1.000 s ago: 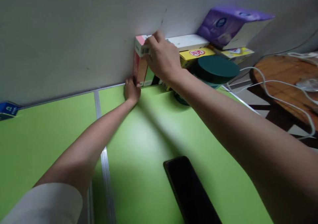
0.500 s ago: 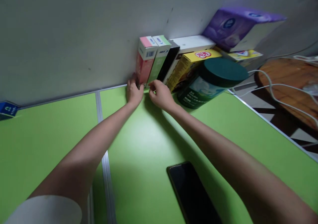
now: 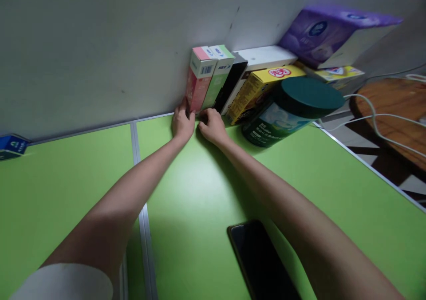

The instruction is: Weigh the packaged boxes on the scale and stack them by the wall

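A pink-and-white box [image 3: 199, 84] and a green-and-white box [image 3: 218, 78] stand upright side by side near the wall. My left hand [image 3: 183, 123] holds the lower part of the pink box, with its thumb at the front and fingers round its left side. Against the base of the green box rests my right hand [image 3: 212, 124], its fingers curled; its fingertips are partly hidden, and I cannot make out anything in it. To the right lean a black item [image 3: 233, 80], a white box [image 3: 262, 58] and a yellow box [image 3: 253, 91].
A dark green canister [image 3: 282, 113] stands right of my right hand. Behind it is a purple package [image 3: 328, 36]. A black phone [image 3: 262, 260] lies near the front of the green table [image 3: 189, 193]. A blue box [image 3: 13, 145] is far left; white cables [image 3: 374, 113] hang at right.
The view has shifted slightly, so the objects appear a little further right. My right hand sits lower and closer to my left hand, its fingers more curled. My left hand stays on the pink box.
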`<state>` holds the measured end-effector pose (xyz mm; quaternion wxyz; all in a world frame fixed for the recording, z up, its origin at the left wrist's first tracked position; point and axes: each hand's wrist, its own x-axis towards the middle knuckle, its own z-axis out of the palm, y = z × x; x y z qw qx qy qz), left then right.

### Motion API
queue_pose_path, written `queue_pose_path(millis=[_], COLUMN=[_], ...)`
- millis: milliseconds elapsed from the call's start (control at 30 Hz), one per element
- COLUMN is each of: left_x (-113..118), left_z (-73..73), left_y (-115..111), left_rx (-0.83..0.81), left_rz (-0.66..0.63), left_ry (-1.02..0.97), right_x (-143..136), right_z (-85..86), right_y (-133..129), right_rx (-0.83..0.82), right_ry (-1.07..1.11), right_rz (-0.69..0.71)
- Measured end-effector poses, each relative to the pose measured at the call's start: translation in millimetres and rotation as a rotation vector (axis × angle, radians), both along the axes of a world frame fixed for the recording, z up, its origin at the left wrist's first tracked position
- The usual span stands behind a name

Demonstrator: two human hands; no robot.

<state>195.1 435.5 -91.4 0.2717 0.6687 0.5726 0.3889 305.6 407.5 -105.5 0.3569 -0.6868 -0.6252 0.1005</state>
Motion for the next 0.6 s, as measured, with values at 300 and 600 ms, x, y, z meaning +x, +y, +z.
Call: queue_pose_path(millis=[300, 600], left_x=[-11.0, -123.2], left_z=[8.3, 62.5], left_y=[-6.4, -113.1], left_rx=[-0.074, -0.126], left_rz=[-0.039, -0.527], left_ry=[-0.064, -0.057], right_x=[-7.5, -79.3], right_z=[31.4, 102.5], right_y=[-34.0, -121.6], right_rx=[-0.089, -0.197], right_ry=[0.066, 0.143], right_rz=[0.057, 0.516])
